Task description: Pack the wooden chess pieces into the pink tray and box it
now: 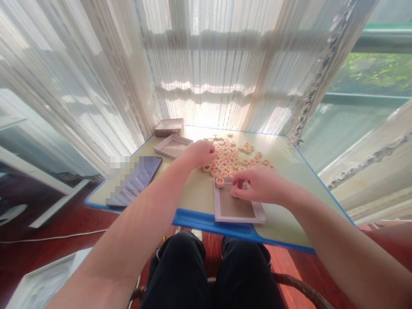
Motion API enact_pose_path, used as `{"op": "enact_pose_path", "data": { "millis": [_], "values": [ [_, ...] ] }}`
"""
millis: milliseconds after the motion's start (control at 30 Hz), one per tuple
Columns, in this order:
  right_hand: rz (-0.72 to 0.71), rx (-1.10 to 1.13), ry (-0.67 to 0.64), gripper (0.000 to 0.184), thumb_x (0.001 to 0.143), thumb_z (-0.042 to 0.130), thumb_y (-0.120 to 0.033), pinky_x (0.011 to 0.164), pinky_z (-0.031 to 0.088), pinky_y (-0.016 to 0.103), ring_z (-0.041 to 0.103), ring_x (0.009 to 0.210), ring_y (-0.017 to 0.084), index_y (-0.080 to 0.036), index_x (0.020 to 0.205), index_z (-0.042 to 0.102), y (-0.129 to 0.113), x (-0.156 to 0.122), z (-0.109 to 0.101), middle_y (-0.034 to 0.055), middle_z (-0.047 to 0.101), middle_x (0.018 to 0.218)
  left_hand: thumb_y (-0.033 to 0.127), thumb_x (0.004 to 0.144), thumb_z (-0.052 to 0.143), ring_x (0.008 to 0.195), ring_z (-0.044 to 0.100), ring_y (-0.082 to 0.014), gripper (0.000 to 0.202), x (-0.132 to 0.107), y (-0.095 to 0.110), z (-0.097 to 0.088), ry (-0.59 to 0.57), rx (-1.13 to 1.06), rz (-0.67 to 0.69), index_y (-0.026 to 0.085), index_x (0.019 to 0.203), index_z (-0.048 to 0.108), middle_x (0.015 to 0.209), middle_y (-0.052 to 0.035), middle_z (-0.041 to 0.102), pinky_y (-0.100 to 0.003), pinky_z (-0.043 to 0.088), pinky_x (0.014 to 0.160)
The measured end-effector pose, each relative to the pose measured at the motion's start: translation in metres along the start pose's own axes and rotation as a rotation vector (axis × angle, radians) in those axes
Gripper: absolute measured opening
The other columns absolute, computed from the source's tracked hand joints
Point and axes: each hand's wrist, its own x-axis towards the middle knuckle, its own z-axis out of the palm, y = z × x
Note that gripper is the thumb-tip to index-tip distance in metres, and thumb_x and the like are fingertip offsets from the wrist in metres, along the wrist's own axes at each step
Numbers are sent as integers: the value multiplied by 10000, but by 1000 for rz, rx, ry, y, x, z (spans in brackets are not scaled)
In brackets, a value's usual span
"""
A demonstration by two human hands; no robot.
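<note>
Many round wooden Chinese chess pieces (228,156) with red or dark characters lie loosely together on the table. A shallow open box (236,208) sits at the table's near edge, with one red-marked chess piece (219,182) in its far left corner. My right hand (254,184) is over this box, fingers curled down and pinched; the pale edge of a chess piece (234,195) shows beneath the fingertips. My left hand (201,153) is at the left side of the pieces with its fingers curled together; what they hold, if anything, is hidden.
A shallow tray-like lid (174,146) lies at the back left, before stacked boxes (169,126). A tablet-like dark device (146,174), partly pixelated, rests on the left. The table (289,171) has a blue rim; curtains (209,56) hang behind it.
</note>
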Motion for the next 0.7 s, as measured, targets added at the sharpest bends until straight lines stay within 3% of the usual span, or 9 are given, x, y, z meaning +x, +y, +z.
{"op": "enact_pose_path", "data": {
  "millis": [200, 700],
  "values": [
    [-79, -92, -156, 113, 730, 573, -288, 549, 312, 252, 564, 645, 150, -249, 773, 669, 4, -3, -1, -3, 669, 704, 307, 688, 451, 508, 391, -127, 220, -1, 1, 0, -25, 12, 5, 179, 514, 492, 516, -7, 488, -280, 235, 497],
    [-160, -43, -49, 171, 790, 548, -277, 613, 362, 242, 591, 732, 150, -261, 869, 698, -1, 3, 5, 4, 683, 815, 316, 716, 470, 524, 445, -136, 247, 0, -1, 0, -22, 59, 2, 172, 586, 623, 548, -19, 561, -279, 281, 511]
  ]
}}
